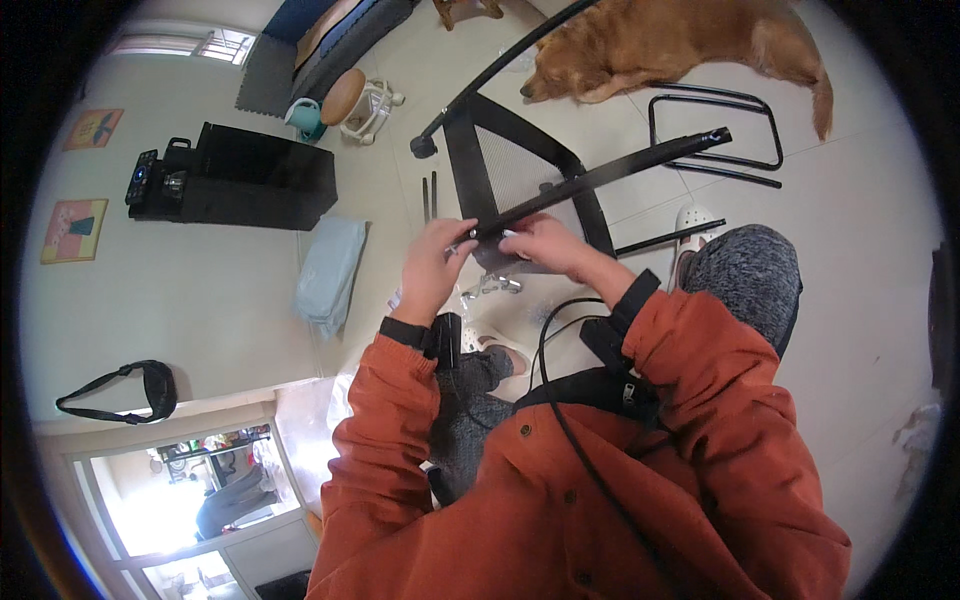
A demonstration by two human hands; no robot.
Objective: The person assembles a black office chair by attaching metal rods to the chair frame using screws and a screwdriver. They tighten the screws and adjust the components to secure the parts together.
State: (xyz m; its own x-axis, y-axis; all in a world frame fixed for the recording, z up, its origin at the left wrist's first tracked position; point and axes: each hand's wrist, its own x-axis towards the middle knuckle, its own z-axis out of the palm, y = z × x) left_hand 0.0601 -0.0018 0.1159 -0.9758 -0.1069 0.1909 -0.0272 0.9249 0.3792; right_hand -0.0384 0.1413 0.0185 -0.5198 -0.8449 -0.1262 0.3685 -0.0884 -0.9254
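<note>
In front of me stands a black mesh chair back [512, 150], with a black metal tube [640, 167] lying across it. My left hand [432, 268] is closed at the tube's near left end. Thumb and forefinger pinch around a small silvery metal piece [453, 249], too small to identify surely. My right hand [550, 246] is closed on the lower edge of the chair frame, just right of the left hand; some fingertips are hidden behind it. Another black bar [480, 85] rises from a round end at the upper left of the mesh.
A brown dog [680, 45] lies on the floor beyond. Black looped tubing [715, 125] rests near it. Small hardware in clear plastic [492, 287] lies below my hands. A grey-blue package [332, 275], a black speaker-like box [262, 178] and a stool [345, 97] stand left. A cable [543, 345] crosses my lap.
</note>
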